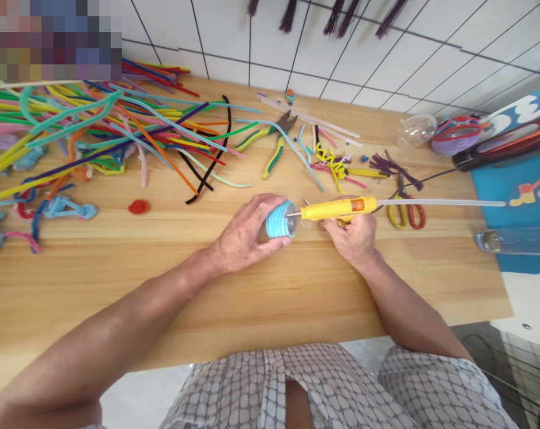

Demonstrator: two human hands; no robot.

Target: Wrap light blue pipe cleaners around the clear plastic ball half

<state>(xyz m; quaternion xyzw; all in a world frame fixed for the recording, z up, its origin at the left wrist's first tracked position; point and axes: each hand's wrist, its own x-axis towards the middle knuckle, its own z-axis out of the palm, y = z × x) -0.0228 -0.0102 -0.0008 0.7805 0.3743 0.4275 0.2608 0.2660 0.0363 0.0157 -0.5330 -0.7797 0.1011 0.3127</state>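
Note:
My left hand (245,233) is wrapped round a small clear ball wound with light blue pipe cleaner (281,219), held just above the wooden table (171,286). My right hand (352,235) grips a yellow glue gun (336,208) lying level, with a clear glue stick (439,203) poking out of its back to the right. The gun's nozzle touches the bare end of the blue-wound ball.
A big heap of coloured pipe cleaners (86,131) covers the table's left. Green-handled pliers (276,140) lie behind my hands, scissors (406,211) to the right. A clear plastic half-sphere (416,130) and a wound purple ball (457,136) sit at the far right. A red cap (139,207) lies left.

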